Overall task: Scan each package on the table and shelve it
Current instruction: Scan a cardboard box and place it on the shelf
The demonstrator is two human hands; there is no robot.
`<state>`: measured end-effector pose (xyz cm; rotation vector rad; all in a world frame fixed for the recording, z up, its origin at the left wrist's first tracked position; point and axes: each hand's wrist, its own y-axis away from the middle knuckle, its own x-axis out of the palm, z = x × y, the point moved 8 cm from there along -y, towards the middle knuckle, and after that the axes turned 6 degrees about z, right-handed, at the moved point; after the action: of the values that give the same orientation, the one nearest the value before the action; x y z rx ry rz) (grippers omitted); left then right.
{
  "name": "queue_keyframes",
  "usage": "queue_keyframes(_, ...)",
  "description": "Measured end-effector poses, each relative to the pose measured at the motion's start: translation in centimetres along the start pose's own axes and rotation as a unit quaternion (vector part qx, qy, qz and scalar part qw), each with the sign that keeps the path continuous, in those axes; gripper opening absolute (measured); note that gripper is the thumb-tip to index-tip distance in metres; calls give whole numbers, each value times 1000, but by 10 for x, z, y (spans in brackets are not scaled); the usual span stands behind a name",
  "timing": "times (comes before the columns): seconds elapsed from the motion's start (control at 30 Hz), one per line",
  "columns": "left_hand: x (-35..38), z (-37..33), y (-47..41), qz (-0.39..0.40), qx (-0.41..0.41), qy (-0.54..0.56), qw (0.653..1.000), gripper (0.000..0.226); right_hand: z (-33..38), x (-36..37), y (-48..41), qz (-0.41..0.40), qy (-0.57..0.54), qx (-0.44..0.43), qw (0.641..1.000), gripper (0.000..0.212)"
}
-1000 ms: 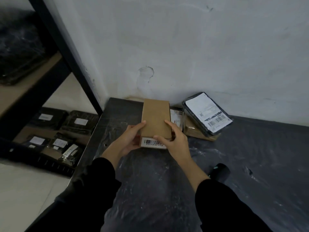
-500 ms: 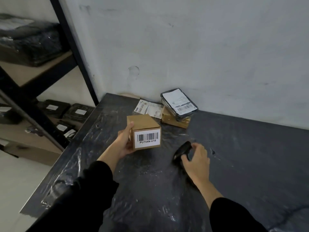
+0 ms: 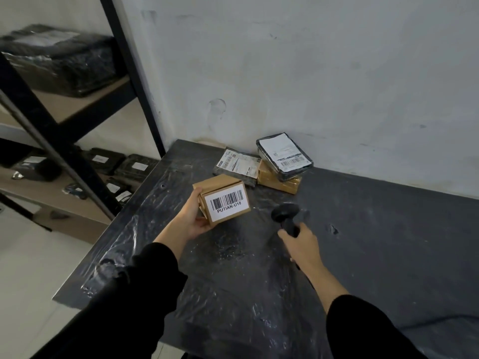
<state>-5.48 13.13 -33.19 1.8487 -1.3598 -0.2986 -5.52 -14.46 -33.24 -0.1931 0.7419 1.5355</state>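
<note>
My left hand [image 3: 190,218] grips a small brown cardboard box [image 3: 220,187] above the table, its white barcode label reading PUTIAN-U18 turned toward me. My right hand [image 3: 302,242] holds a black handheld scanner [image 3: 285,216] by its handle, head raised and lying to the right of the box, apart from it. Three more packages lie at the back by the wall: a flat grey parcel with white labels [image 3: 239,164], a brown box [image 3: 280,180], and a black-wrapped parcel with a shipping label [image 3: 283,155] stacked on the brown box.
The table [image 3: 388,242] is covered in dark shiny plastic wrap. A black metal shelf rack [image 3: 51,125] stands to the left, holding several black-wrapped parcels on its boards. A pale wall runs behind the table.
My left hand lifted the brown box off the pile and turned its barcode toward me. My right hand let go of the box, reached to the scanner and picked it up.
</note>
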Motion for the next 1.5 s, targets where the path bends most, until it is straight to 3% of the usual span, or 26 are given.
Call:
queue_keyframes(0.1,1,-5,3,-4,2,26,1000,45,43,-2,8,88,-137,-61,985,22)
queue_keyframes(0.23,2,-12,5,-7,11,64,998,48,94,8,32,196,-223,-167,940,26)
queue_keyframes(0.43,3,-21,0,9,26,114,993,49,107,18,52,232,-247,-202,919,22)
queue_keyframes(0.73,-2,-24,-9,-26,19,110,993,48,106,0,56,225,-220,-221,923,13)
queue_keyframes(1.13,4,-22,-11,-4,23,106,994,48,93,0,53,219,-182,-218,933,21)
queue_keyframes(1.23,0,-22,-11,-19,23,85,996,48,86,3,50,220,-169,-213,937,9)
queue_keyframes(1.37,-3,-23,-12,-36,43,59,997,47,53,18,34,203,-25,-143,968,53)
queue_keyframes(1.5,-17,-19,-11,-69,49,30,996,63,9,44,19,208,77,-91,971,44)
